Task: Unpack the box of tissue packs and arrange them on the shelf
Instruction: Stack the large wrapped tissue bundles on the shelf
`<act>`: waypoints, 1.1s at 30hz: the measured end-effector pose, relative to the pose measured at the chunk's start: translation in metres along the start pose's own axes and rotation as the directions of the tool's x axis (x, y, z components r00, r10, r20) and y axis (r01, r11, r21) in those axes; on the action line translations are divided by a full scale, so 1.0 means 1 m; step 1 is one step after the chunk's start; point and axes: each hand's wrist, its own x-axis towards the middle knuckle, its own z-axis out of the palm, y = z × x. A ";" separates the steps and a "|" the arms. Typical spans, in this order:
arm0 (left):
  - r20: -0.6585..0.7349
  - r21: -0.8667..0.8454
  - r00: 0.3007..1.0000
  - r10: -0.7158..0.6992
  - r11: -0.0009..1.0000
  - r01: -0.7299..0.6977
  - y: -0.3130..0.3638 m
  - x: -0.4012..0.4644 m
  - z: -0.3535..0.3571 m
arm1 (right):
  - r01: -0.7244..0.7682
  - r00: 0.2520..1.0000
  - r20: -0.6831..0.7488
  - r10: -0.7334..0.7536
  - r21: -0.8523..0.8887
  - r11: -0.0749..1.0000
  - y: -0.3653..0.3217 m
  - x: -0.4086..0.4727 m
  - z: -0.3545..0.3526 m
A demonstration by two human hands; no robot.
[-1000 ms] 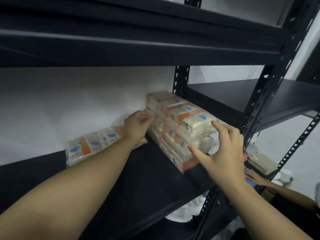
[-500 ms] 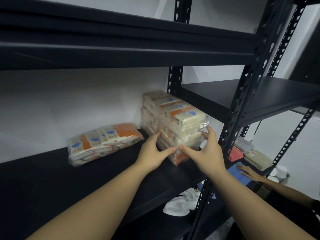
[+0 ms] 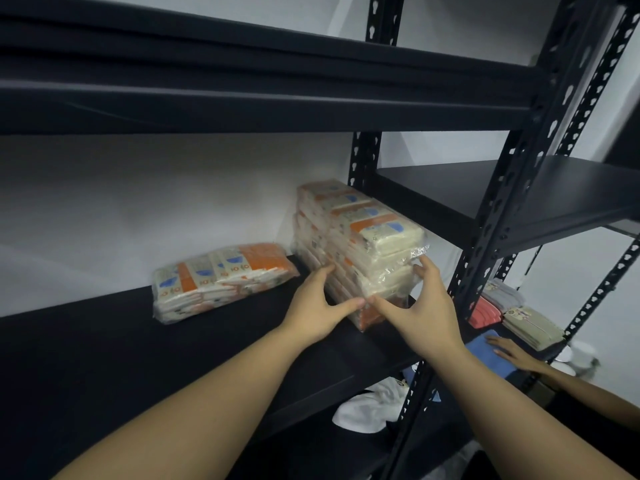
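Over on the left of the black metal shelf, a single flat bundle of orange-and-white plastic-wrapped tissue packs lies on its own against the white wall, nobody touching it. Moving along: the left hand is at the near left corner of the tall stack of orange-and-white tissue bundles, fingers stretched up along its side and thumb laid across the front, pressing rather than gripping. Right beside it, the right hand mirrors that on the stack's near right corner, fingers spread and fairly straight on the crinkly clear wrap, thumb nearly meeting the other thumb.

To my eye this is the arranging step: the stack is on the shelf beside the black perforated upright and is being squared up. The next move looks like an even push from both palms to align the bundles without tipping the top one, which overhangs a little at the front.

The count: one loose bundle, one stack of roughly four or five layers; the blur stops me being sure. Two hands at work. Far right, on the neighbouring lower shelf, another person's hand rests on a blue cloth. No box in view.
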 end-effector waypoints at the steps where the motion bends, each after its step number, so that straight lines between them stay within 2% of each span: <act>1: 0.002 0.030 1.000 0.022 0.999 -0.022 -0.001 -0.001 -0.003 | 0.010 1.000 -0.010 -0.011 -0.025 1.000 0.001 -0.002 0.001; 6: -0.040 0.289 0.988 0.147 0.948 -0.130 -0.013 -0.002 -0.043 | 0.029 0.998 -0.058 -0.038 -0.142 0.989 0.003 -0.016 0.002; 8: -0.117 0.488 0.967 0.226 0.861 -0.143 -0.026 0.003 -0.072 | 0.033 0.997 -0.067 -0.044 -0.162 0.986 0.002 -0.022 0.001; 9: -0.144 0.620 0.962 0.231 0.779 -0.094 -0.034 0.006 -0.088 | 0.034 0.996 -0.072 -0.046 -0.165 0.986 0.001 -0.026 0.001; 10: -0.166 0.729 0.971 0.169 0.685 0.006 -0.041 0.007 -0.104 | 0.035 0.996 -0.076 -0.048 -0.166 0.985 0.000 -0.030 0.000; 12: -0.220 0.828 0.972 -0.086 0.510 0.233 -0.053 0.006 -0.133 | 0.043 0.995 -0.082 -0.057 -0.168 0.985 -0.003 -0.037 0.000; 14: -0.237 0.839 0.941 -0.243 0.437 0.324 -0.065 -0.001 -0.154 | 0.056 0.994 -0.085 -0.071 -0.165 0.985 -0.008 -0.043 0.001; 19: -0.115 0.844 0.984 -0.137 0.509 0.170 -0.069 -0.019 -0.159 | 0.167 0.980 -0.081 -0.181 -0.155 0.974 -0.027 -0.055 0.013; 25: 0.084 0.716 0.996 0.028 0.693 -0.080 -0.057 -0.060 -0.150 | 0.324 0.946 0.067 -0.317 -0.155 0.933 -0.051 -0.060 0.042; 27: 0.153 0.662 0.984 0.090 0.730 -0.170 -0.060 -0.074 -0.154 | 0.327 0.939 0.167 -0.302 -0.153 0.932 -0.054 -0.060 0.052; 30: 0.267 0.521 0.946 0.186 0.798 -0.304 -0.060 -0.093 -0.168 | 0.252 0.923 0.336 -0.189 -0.156 0.955 -0.054 -0.063 0.067; 31: 0.270 0.479 0.944 0.188 0.824 -0.301 -0.061 -0.098 -0.174 | 0.224 0.917 0.369 -0.153 -0.158 0.962 -0.054 -0.065 0.072; 33: 0.192 0.456 0.976 0.101 0.871 -0.180 -0.069 -0.106 -0.187 | 0.183 0.908 0.405 -0.104 -0.161 0.970 -0.051 -0.066 0.078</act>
